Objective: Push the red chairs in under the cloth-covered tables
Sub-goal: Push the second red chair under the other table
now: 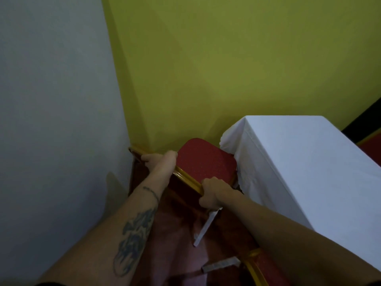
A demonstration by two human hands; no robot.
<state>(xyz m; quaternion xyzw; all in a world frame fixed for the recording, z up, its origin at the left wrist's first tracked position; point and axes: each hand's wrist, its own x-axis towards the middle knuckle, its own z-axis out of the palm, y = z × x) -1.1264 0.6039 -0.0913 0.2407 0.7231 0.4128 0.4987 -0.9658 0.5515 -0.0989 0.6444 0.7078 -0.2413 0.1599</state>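
Both hands grip the gold top rail of the red chair's backrest. The left hand (159, 158) is wrapped shut over the rail near its far end, and the right hand (212, 193) is closed on the near corner, fingers curled over the edge. The red chair (203, 159) stands in the corner of the room, its padded seat just beside the end of the desk (299, 162), which is draped in a white cloth; the seat's far edge seems to meet the hanging cloth, though whether any of it is under the desk yet I cannot tell.

The step in hand looks like the push itself, with the chair not yet tucked in. The next move probably calls for turning the chair square to the desk and sliding it forward, keeping the legs from catching the cloth.

The chair's legs and the floor beneath are dark and hard to read. A second red chair (266, 267) is cut off at the bottom edge. Pale strips (206, 226) hang below the right hand; what they are is unclear.
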